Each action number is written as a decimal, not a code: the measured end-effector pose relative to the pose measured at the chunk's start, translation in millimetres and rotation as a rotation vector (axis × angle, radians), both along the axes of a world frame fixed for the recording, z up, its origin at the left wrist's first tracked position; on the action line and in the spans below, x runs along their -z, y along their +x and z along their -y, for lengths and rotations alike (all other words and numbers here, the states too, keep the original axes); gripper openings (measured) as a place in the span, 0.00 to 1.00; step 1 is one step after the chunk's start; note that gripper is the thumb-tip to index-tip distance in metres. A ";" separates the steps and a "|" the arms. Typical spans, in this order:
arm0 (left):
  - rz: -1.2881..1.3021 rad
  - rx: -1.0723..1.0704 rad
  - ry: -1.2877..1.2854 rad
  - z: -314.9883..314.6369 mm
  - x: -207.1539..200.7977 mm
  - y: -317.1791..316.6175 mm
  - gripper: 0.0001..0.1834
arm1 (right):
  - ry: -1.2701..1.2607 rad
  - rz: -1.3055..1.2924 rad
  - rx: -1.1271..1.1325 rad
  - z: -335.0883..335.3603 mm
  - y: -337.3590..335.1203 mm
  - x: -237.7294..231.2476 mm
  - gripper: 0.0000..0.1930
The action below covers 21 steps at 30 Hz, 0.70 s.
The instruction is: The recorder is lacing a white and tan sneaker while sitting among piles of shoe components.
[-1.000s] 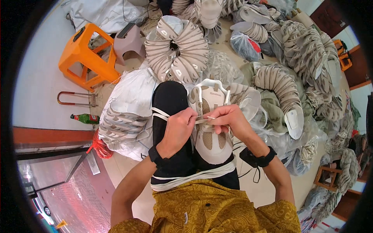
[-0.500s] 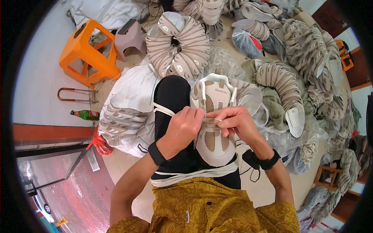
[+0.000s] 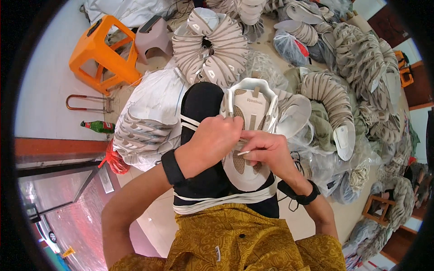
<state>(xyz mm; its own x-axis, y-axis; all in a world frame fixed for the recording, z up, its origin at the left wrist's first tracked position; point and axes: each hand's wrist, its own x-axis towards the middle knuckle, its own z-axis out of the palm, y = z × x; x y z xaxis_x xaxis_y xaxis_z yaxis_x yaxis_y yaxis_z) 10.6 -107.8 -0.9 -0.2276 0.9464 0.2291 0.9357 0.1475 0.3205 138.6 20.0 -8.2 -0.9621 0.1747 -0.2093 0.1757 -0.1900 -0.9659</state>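
Note:
A beige and white shoe upper (image 3: pixel 247 179) with brown mesh panels lies over my black-clad leg, its collar away from me and its toe toward me. My right hand (image 3: pixel 267 151) pinches a white shoelace (image 3: pixel 243 153), whose tip sticks out past the thumb over the middle of the upper. My left hand (image 3: pixel 214 141) is closed at the left side of the lacing area, and its fingertips touch the upper. What those fingers grip is hidden. More white laces (image 3: pixel 212 204) lie in a bundle across my lap.
Stacked shoe uppers (image 3: pixel 210 52) stand beyond my knees, with further rows (image 3: pixel 332 92) at the right. At the left are an orange stool (image 3: pixel 101 56), a grey stool (image 3: pixel 153 39), a green bottle (image 3: pixel 98 126) and a white sack (image 3: pixel 158 92) bearing more uppers.
My left hand has turned over and moved up the lacing area, its elbow swinging outward. My right hand has come slightly left and down, still pinching the shoelace.

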 end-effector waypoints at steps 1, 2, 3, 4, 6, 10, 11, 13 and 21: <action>-0.079 -0.016 -0.136 -0.2 -4.1 1.3 0.06 | -0.028 -0.011 -0.004 -3.2 3.2 -0.6 0.04; -0.137 -0.025 -0.294 -0.6 -8.4 3.0 0.04 | -0.055 -0.022 -0.010 -7.0 7.0 -0.4 0.05; -0.161 -0.026 -0.270 -1.8 -13.8 -0.1 0.04 | 0.104 -0.028 0.035 -14.9 11.8 -0.8 0.05; -0.096 -0.003 -0.343 -3.0 -19.6 -6.1 0.04 | 0.096 -0.011 0.061 -23.1 15.2 0.6 0.05; 0.092 -0.010 -0.498 -12.8 -29.1 -19.7 0.08 | 0.400 0.059 0.216 -37.1 18.2 7.6 0.05; 0.578 -0.179 -0.636 -28.6 -36.8 -25.8 0.07 | 0.366 -0.015 0.214 -42.6 17.4 29.7 0.07; 0.632 -0.237 -0.696 -31.7 -36.7 -23.1 0.07 | 0.363 -0.017 0.219 -42.1 16.5 34.0 0.07; 0.231 -0.141 -0.584 -34.3 -34.9 -11.7 0.06 | 0.368 -0.042 0.251 -40.6 15.3 38.7 0.07; -0.078 0.128 -0.155 -34.6 -30.5 10.7 0.04 | 0.681 -0.251 0.324 -42.2 12.5 35.0 0.05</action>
